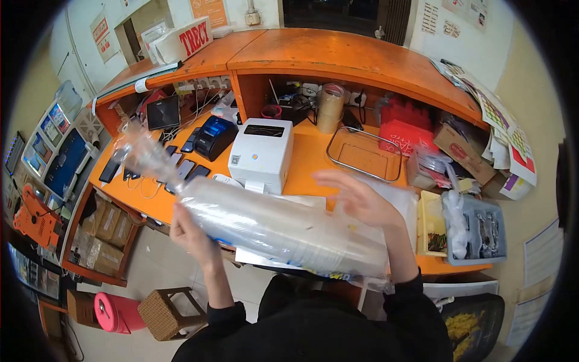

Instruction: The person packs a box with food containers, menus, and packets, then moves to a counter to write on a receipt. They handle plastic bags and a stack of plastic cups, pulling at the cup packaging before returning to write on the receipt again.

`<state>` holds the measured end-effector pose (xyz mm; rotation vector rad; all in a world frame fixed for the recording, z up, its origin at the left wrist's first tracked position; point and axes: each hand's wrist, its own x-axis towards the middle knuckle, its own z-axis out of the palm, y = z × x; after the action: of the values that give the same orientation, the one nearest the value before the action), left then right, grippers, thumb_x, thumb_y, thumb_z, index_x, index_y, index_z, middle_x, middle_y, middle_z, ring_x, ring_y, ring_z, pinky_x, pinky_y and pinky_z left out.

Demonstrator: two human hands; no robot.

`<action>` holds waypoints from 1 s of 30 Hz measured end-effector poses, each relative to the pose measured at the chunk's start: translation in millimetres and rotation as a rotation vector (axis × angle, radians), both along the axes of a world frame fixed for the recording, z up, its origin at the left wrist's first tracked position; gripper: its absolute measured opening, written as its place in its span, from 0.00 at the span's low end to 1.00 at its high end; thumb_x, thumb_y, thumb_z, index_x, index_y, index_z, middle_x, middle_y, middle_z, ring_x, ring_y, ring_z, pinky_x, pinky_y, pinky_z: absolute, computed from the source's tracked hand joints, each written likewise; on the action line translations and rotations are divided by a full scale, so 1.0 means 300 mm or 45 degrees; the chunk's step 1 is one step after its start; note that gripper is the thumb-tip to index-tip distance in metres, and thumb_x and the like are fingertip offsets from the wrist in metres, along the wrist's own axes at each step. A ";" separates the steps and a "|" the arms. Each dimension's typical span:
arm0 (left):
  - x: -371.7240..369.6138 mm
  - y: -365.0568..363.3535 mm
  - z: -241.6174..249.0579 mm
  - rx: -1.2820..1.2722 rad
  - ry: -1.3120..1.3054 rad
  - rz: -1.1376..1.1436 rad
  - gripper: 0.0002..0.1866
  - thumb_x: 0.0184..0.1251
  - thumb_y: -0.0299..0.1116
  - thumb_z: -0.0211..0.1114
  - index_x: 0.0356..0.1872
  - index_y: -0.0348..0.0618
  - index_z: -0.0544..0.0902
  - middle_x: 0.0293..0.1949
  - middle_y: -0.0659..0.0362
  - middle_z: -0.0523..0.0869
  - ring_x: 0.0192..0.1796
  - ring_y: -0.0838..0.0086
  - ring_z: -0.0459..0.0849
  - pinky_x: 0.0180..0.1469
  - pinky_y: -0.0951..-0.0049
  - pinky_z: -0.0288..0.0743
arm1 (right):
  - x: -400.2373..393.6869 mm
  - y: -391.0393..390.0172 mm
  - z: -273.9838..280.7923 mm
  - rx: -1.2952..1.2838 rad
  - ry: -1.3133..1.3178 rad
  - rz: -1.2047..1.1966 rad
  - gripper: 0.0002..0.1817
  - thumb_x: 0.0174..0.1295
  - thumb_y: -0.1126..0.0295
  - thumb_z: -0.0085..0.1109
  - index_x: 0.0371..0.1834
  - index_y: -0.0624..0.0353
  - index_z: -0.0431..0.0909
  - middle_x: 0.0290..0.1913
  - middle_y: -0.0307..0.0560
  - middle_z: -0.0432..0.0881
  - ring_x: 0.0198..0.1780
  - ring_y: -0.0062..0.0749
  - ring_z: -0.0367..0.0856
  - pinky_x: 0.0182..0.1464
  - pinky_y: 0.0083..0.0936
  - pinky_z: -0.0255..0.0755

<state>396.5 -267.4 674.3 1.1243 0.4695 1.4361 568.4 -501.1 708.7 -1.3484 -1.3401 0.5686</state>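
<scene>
A long clear plastic sleeve of what look like stacked plastic cups (271, 226) lies slantwise in front of my body, over the desk's front edge. Its gathered, twisted end (148, 154) points up to the far left. My left hand (194, 235) is closed around the sleeve near that gathered end. Above the sleeve's right half, my right hand (356, 196) has its fingers stretched out and apart, with nothing in them. The right forearm passes over the sleeve's right end. White sheets (250, 256) show partly beneath the sleeve.
Behind the sleeve stand a white label printer (260, 151), a dark card-machine-like device (215, 137) and several phones (181, 172). Farther right are tape rolls (331, 108), a wire-rimmed tray (365, 154) and plastic bins (476, 232). A wicker stool (172, 312) and pink bin (119, 312) stand lower left.
</scene>
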 end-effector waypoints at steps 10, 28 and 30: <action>0.105 0.273 0.289 0.073 0.298 -0.412 0.17 0.64 0.40 0.59 0.34 0.33 0.82 0.27 0.61 0.82 0.26 0.83 0.77 0.28 0.84 0.68 | -0.445 0.070 -0.055 0.319 0.280 -0.243 0.31 0.49 0.74 0.62 0.59 0.55 0.63 0.62 0.57 0.59 0.64 0.47 0.59 0.58 0.38 0.61; 0.088 0.167 0.542 0.333 0.131 -0.616 0.16 0.66 0.38 0.55 0.30 0.33 0.82 0.24 0.61 0.82 0.21 0.84 0.77 0.24 0.85 0.70 | -0.523 -0.010 0.005 0.902 -0.941 -0.967 0.06 0.50 0.57 0.53 0.22 0.42 0.72 0.26 0.34 0.64 0.28 0.26 0.62 0.30 0.25 0.53; 0.087 0.160 0.548 0.292 0.127 -0.619 0.16 0.66 0.38 0.55 0.29 0.33 0.81 0.23 0.61 0.82 0.21 0.84 0.77 0.23 0.85 0.70 | -0.540 0.016 0.001 0.967 -0.657 -1.098 0.05 0.42 0.62 0.59 0.23 0.36 0.82 0.25 0.26 0.67 0.29 0.17 0.67 0.34 0.20 0.56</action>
<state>422.6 -219.5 838.8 1.3861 0.0849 1.0256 406.4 -496.4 709.0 -1.2757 -1.0290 -0.8440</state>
